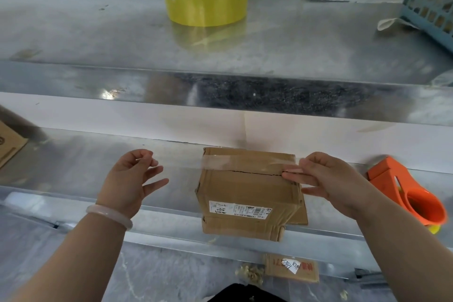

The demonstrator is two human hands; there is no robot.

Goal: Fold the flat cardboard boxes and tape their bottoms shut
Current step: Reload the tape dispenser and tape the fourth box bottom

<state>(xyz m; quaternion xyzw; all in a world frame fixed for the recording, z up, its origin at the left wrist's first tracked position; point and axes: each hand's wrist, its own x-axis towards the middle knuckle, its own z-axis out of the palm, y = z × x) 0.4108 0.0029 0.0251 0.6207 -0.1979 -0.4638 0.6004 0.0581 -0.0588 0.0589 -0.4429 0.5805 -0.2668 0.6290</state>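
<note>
A small brown cardboard box (245, 193) with a shipping label on its front stands at the front edge of the lower metal shelf (73, 167). Its top flaps meet in a seam. A strip of clear tape (220, 163) is stretched level across the box top, a little behind that seam. My left hand (127, 179) pinches the strip's left end between thumb and forefinger, well left of the box, with the other fingers spread. My right hand (328, 179) pinches the right end at the box's right edge, fingers reaching over the seam.
A yellow tape roll (204, 0) lies on the upper shelf, with a blue basket (431, 0) at its right end. An orange tape dispenser (411, 193) sits right of the box. Flat cardboard (9, 144) lies far left. A labelled cardboard scrap (291, 268) is on the floor.
</note>
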